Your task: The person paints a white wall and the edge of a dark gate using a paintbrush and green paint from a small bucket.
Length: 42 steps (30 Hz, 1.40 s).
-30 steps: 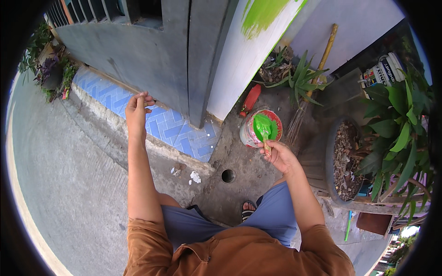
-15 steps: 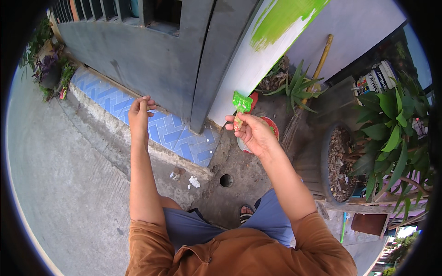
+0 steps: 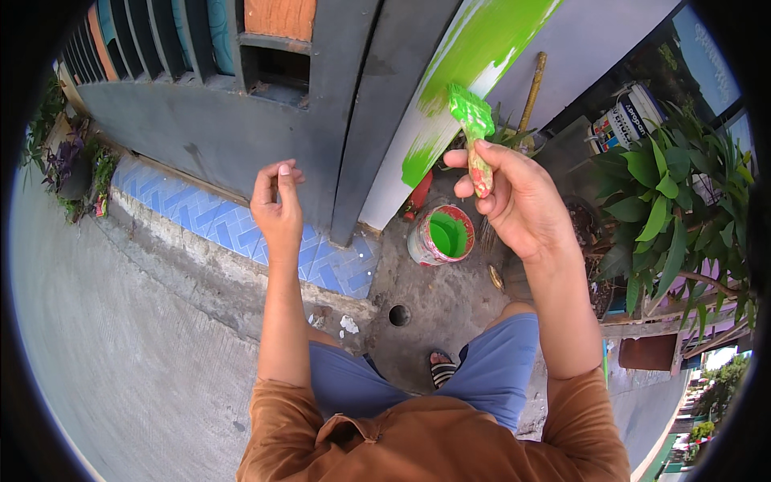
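Observation:
My right hand (image 3: 522, 189) grips the red-and-yellow handle of a paintbrush (image 3: 474, 116), whose bristles and neck are thick with bright green paint. The bristles are at or very near a narrow white wall strip (image 3: 397, 189); whether they touch it I cannot tell. Wet green streaks (image 3: 502, 36) cover its upper part and reach down one side. Below and left of the brush stands a paint bucket (image 3: 422, 245) with green paint inside and a red-smeared rim. My left hand (image 3: 277, 197) hangs before the grey gate, fingers loosely curled and apart, holding nothing.
The grey metal gate (image 3: 217, 136) stands left of the strip, above a blue tiled step (image 3: 205, 213). A round hole (image 3: 399, 315) opens in the concrete by my sandalled foot (image 3: 441, 368). Rightward are a leafy plant (image 3: 662, 189), a white tub (image 3: 622, 120) and a bamboo pole (image 3: 532, 92).
My right hand has raised the paintbrush up and rightward from above the bucket, leaving the bucket's green paint in view. New green streaks run lower on the strip. My left hand shifted right.

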Motion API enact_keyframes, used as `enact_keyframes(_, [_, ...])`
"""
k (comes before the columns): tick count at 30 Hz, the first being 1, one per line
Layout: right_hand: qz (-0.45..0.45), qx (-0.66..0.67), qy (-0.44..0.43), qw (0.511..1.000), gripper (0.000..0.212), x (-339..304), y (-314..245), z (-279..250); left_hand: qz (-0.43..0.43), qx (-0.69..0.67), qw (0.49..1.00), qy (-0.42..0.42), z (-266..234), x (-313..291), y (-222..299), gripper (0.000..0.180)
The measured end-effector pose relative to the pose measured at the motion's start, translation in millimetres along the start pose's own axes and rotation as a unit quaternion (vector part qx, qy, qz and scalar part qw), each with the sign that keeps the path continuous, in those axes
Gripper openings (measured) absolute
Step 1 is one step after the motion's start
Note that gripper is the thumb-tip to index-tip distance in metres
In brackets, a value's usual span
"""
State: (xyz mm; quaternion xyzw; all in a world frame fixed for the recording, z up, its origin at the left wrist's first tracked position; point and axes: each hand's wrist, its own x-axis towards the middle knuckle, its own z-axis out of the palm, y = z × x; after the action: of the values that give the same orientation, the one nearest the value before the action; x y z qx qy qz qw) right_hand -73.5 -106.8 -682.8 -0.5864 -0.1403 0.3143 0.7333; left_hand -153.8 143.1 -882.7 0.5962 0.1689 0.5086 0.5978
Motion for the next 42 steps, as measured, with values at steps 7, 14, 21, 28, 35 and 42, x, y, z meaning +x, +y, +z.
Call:
enact_keyframes(7, [0.166, 0.049, 0.108, 0.979, 0.021, 20, 167, -36, 0.461, 0.077, 0.882, -0.062, 95, 60, 81, 0.030])
enact_keyframes(14, [0.111, 0.097, 0.180, 0.972, 0.017, 71, 146, -31, 0.540, 0.191, 0.818, -0.050, 120, 79, 63, 0.060])
enact_keyframes(21, [-0.086, 0.027, 0.148, 0.985, 0.021, 20, -5, 18, 0.565, 0.192, 0.800, -0.063, 117, 85, 59, 0.061])
enact_keyframes(28, [-0.177, -0.071, 0.108, 0.976, 0.026, -22, -76, 49, 0.580, 0.194, 0.790, -0.057, 115, 90, 55, 0.061])
enact_keyframes(35, [-0.206, -0.134, 0.174, 0.954, 0.025, 25, 13, 28, 0.588, 0.207, 0.780, -0.052, 114, 90, 59, 0.061])
enact_keyframes(42, [-0.086, -0.089, 0.190, 0.974, 0.022, 67, 203, -30, 0.582, 0.238, 0.775, -0.062, 113, 85, 71, 0.060])
